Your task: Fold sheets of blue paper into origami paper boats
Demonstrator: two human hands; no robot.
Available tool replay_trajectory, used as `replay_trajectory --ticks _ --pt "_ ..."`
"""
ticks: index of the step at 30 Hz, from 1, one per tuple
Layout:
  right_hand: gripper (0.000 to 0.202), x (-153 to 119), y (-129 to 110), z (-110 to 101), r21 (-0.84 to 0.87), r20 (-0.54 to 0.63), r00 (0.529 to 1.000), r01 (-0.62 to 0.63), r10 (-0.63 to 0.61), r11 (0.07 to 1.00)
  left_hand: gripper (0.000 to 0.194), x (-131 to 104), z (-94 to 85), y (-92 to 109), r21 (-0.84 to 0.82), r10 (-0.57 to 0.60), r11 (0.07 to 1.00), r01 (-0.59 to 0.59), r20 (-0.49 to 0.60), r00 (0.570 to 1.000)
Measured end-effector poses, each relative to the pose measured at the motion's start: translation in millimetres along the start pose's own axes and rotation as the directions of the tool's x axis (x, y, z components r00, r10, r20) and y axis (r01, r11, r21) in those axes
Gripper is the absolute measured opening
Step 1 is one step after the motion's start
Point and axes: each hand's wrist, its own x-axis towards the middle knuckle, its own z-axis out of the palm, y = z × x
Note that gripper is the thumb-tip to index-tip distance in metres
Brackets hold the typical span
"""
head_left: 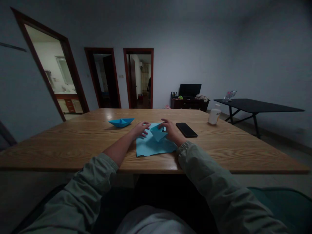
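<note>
A light blue sheet of paper point(151, 148) lies on the wooden table in front of me. Above it, my right hand point(171, 130) grips a small folded piece of blue paper point(158, 135) with pointed corners, thumb and fingers at its upper right side. My left hand point(141, 129) is over the left edge of the sheet, its fingers apart and slightly bent, with nothing visible in them. A finished-looking blue paper boat point(122, 122) stands upright on the table, to the left beyond my left hand.
A black phone point(186, 130) lies right of my right hand. Farther right stands a white bottle point(214, 115). The wooden table point(85, 143) has its near edge just before my body. Beyond it are a black table point(253, 105), a cabinet with a screen point(190, 90) and doorways.
</note>
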Motion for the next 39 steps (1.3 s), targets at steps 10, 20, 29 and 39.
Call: replay_trajectory --ticks 10,20,29,39 --pt "0.028 4.0 -44.1 -10.2 -0.226 -0.216 0.961 0.124 -0.174 0.966 0.047 -22.7 15.2 17.3 -0.343 0.006 0.935 0.09 0.269 0.963" --pt "0.037 0.4 -48.8 -11.3 -0.257 -0.208 0.957 0.146 -0.202 0.955 0.029 -1.1 17.3 9.7 -0.422 -0.017 0.906 0.001 -0.035 0.999" --pt "0.05 -1.6 -59.2 -10.1 -0.14 -0.057 0.972 0.22 -0.229 0.966 0.025 1.2 16.0 7.2 -0.409 0.07 0.908 -0.097 -0.081 0.994" --pt "0.054 -1.1 -52.3 -7.0 -0.122 -0.044 0.979 0.192 -0.199 0.974 0.037 -15.9 17.8 21.9 -0.579 0.102 0.815 -0.014 0.121 0.987"
